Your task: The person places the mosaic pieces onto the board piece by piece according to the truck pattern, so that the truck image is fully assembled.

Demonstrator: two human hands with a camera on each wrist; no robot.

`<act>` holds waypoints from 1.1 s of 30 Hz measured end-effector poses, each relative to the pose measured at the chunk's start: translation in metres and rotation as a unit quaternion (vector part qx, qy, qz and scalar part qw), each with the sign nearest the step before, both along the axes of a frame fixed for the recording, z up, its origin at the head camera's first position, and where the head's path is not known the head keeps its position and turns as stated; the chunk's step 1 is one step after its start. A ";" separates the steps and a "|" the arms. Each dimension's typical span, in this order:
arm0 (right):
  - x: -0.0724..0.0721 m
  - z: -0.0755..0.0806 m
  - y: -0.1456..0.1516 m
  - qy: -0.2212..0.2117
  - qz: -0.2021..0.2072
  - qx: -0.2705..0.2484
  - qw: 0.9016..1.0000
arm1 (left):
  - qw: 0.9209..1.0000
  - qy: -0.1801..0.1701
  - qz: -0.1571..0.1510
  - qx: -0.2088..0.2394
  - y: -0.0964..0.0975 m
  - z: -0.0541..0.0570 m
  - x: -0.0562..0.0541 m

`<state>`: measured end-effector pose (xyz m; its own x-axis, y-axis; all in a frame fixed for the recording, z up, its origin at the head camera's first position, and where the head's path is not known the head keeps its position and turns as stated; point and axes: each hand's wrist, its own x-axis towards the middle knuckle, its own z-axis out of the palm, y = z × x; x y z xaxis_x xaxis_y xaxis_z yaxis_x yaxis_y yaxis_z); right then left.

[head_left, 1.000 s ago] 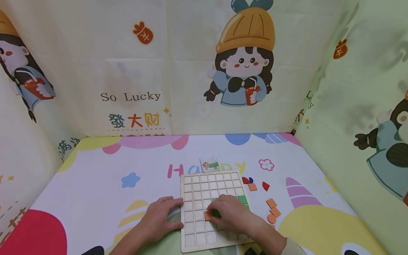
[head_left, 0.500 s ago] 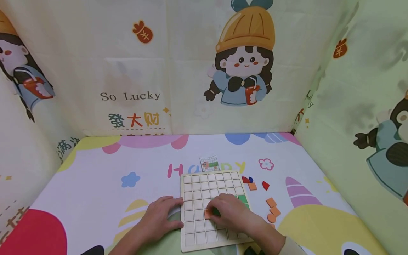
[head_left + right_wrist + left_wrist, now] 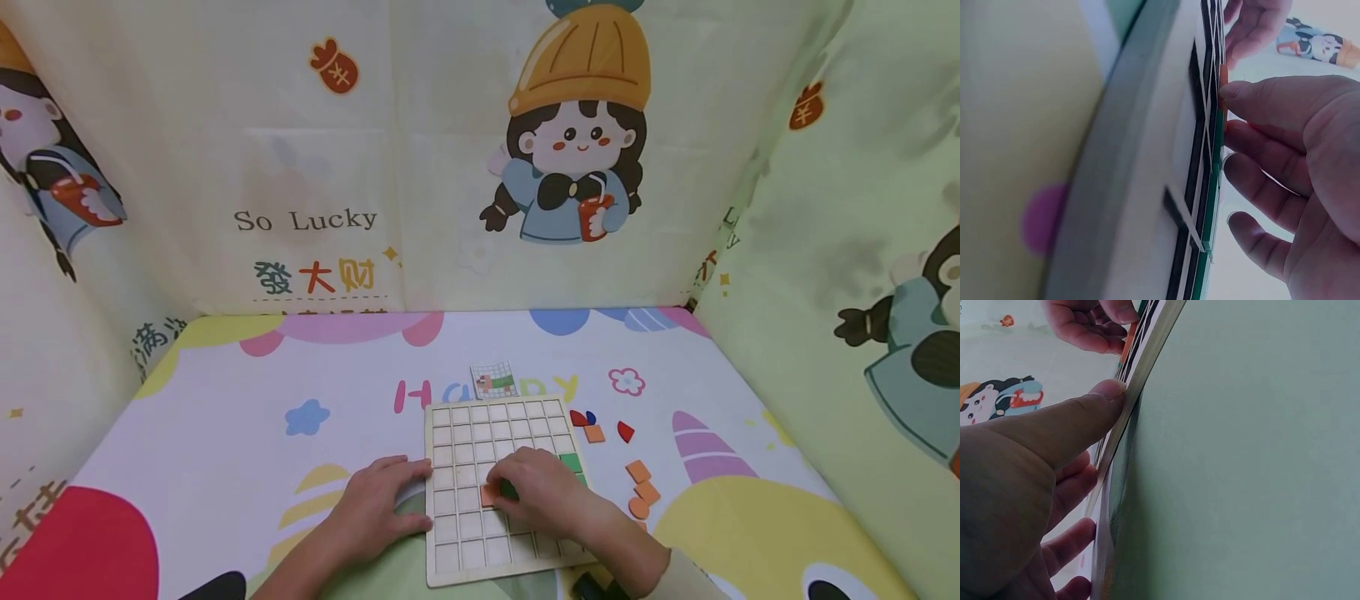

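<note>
A wooden grid board (image 3: 470, 553) lies on the table, with green square tiles (image 3: 571, 463) in some of its cells. My right hand (image 3: 542, 492) is over the board and pinches an orange square tile (image 3: 487, 497) at a cell left of the green ones. In the right wrist view, the thumb and index finger meet at that orange tile (image 3: 1223, 76). My left hand (image 3: 375, 510) rests against the board's left edge, thumb and fingers spread. The left wrist view has its thumb (image 3: 1094, 412) touching the board's rim. Some green tiles are hidden behind my right hand.
Behind the board lies a small pattern card (image 3: 493, 381). To its right are loose orange pieces (image 3: 645, 492), a red piece (image 3: 626, 432), another red piece (image 3: 578, 418) and a blue one (image 3: 591, 417). A printed cloth wall (image 3: 435, 167) stands at the back.
The head view has tilted slightly, so the scene sits a little differently in it. Both hands stay at the same places on the board, the right one still at the orange tile.
</note>
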<state>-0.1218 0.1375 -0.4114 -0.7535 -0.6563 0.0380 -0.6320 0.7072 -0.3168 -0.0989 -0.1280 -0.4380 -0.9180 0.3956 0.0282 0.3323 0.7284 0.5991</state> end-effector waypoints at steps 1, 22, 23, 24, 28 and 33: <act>0.000 0.000 0.000 0.000 -0.002 0.001 1.000 | 1.000 0.000 -0.001 0.001 0.000 0.000 0.000; 0.000 0.000 0.000 -0.008 0.027 -0.013 1.000 | 1.000 0.007 -0.001 0.003 -0.001 0.000 0.000; 0.000 0.001 -0.001 -0.009 0.028 -0.013 0.999 | 1.000 0.007 0.000 0.003 -0.001 0.000 0.000; 0.000 0.001 -0.001 -0.010 0.029 -0.013 0.999 | 1.000 0.006 0.001 0.002 -0.001 0.000 0.000; -0.001 0.001 0.000 -0.022 0.023 -0.016 0.999 | 1.000 0.002 0.004 0.000 -0.002 -0.001 0.000; 0.001 0.002 0.007 -0.049 -0.017 -0.031 0.998 | 1.000 0.000 0.002 0.003 -0.002 -0.001 0.000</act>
<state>-0.1205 0.1446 -0.4097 -0.7771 -0.6294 0.0037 -0.5723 0.7041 -0.4203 -0.0990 -0.1297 -0.4390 -0.9197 0.3915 0.0304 0.3290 0.7262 0.6036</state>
